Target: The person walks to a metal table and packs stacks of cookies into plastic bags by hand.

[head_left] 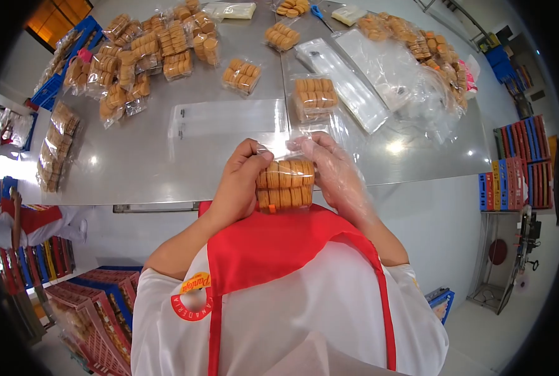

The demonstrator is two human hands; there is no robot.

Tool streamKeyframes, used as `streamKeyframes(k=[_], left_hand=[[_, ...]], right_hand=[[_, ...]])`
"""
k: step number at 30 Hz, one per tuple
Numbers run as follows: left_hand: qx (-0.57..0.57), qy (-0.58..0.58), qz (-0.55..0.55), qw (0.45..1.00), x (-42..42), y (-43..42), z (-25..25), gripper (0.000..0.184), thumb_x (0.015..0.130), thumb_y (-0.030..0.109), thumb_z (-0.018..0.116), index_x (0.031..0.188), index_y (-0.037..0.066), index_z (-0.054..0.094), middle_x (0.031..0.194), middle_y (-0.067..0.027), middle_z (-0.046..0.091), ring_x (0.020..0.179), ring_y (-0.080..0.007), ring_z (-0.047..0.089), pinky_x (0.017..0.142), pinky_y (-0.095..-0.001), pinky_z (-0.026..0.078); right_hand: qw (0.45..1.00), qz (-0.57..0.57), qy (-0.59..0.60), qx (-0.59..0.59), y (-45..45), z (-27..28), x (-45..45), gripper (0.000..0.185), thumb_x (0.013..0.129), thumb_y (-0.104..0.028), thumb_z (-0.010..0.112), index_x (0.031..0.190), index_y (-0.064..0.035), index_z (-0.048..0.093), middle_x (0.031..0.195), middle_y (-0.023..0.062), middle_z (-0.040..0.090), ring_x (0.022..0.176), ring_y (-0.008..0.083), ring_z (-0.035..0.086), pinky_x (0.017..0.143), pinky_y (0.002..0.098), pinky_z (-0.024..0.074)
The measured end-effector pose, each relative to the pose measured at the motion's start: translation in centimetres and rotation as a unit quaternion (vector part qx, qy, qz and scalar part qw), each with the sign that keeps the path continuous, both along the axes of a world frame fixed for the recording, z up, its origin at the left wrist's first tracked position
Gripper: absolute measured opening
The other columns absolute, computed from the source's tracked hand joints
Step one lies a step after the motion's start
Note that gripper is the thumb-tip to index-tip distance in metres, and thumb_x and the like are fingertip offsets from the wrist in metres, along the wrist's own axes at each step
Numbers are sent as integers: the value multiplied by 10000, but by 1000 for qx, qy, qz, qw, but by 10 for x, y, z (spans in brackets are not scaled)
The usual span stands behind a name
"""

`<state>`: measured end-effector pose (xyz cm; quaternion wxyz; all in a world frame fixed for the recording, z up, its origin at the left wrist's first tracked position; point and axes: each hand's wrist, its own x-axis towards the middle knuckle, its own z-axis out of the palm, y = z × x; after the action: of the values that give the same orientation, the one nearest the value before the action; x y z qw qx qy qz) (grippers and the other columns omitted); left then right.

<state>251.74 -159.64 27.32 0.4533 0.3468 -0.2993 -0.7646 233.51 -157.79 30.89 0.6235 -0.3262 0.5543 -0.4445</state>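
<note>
One cookie packet (286, 187) between two hands, near table (129, 185) edge. Bare left hand (239, 178) and plastic-gloved right hand (337, 175) each pinch its top film (282, 149); some fingers hidden. Three single packets (242, 76) mid-table to far; cookie cluster (292, 7) beyond, cut off. Far-left packet pile (145, 53) overlaps, uncountable.
</note>
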Motion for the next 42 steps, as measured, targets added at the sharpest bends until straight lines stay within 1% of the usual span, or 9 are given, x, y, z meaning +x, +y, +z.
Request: streamKeyframes(k=[4, 7, 13, 21, 27, 34, 37, 40, 42], left_hand=[[8, 6, 28, 1000, -3, 8, 8, 36, 951, 82, 546, 936, 57, 524, 877, 4, 536, 824, -72, 493, 784, -241, 429], [14, 19, 10, 1000, -5, 14, 5, 22, 949, 75, 541, 943, 57, 529, 881, 4, 540, 826, -71, 498, 793, -242, 434], [40, 17, -7, 999, -8, 23, 17, 44, 959, 96, 545, 944, 57, 530, 883, -3, 548, 831, -77, 519, 787, -253, 457], [103, 39, 26, 994, 4, 31, 9, 92, 965, 132, 559, 912, 64, 526, 855, -1, 546, 784, -73, 508, 731, -249, 456], [-5, -97, -19, 995, 24, 31, -9, 100, 937, 94, 580, 855, 69, 528, 768, 20, 527, 719, -61, 464, 668, -232, 396], [86, -17, 45, 995, 28, 36, -10, 90, 906, 44, 591, 829, 68, 552, 751, 27, 523, 679, -60, 472, 620, -229, 391], [65, -39, 37, 996, 35, 32, -9, 47, 885, 20, 577, 850, 50, 588, 757, 23, 535, 682, -62, 484, 610, -225, 394], [42, -79, -37, 995, 47, 32, -19, 119, 865, 4, 550, 924, 19, 653, 789, 5, 571, 698, -65, 501, 619, -216, 401], [64, -144, -88, 984, 50, 28, -6, 202, 859, -1, 526, 980, 1, 688, 813, -9, 596, 708, -67, 512, 630, -218, 408]], right_hand=[[998, 27, -16, -50, 13, -2, -3, 186, 968, -187, 575, 1058, -27, 610, 1009, 47, 650, 977, 122, 584, 864, 272, 480], [985, 36, 77, -148, 17, -2, 2, 171, 952, -142, 589, 941, 17, 650, 878, 29, 611, 831, 89, 533, 767, 270, 462], [988, 20, 50, -146, 17, -13, -1, 188, 950, -163, 622, 927, 23, 641, 793, 12, 590, 756, 79, 504, 689, 266, 446], [990, 105, 92, -35, 16, 11, 4, 205, 939, -178, 604, 887, 17, 638, 784, 3, 564, 737, 76, 487, 657, 262, 437], [992, 111, 52, -40, 13, -7, 4, 197, 921, -185, 609, 873, 4, 633, 774, 3, 565, 726, 75, 491, 646, 259, 432], [993, 115, -30, -1, 9, -16, 9, 133, 899, -148, 606, 911, -19, 636, 733, -16, 518, 675, 64, 449, 601, 247, 386], [989, 123, -80, 14, 13, -3, 12, 127, 887, -137, 598, 903, -21, 648, 754, -7, 546, 691, 68, 479, 619, 233, 394], [980, 199, -5, 24, 7, -9, 7, 168, 890, -163, 611, 971, -24, 660, 921, 46, 642, 863, 121, 600, 786, 259, 467], [978, 202, 13, 53, 4, -18, 8, 210, 893, -200, 620, 988, -19, 667, 948, 54, 645, 877, 131, 600, 809, 270, 471]])
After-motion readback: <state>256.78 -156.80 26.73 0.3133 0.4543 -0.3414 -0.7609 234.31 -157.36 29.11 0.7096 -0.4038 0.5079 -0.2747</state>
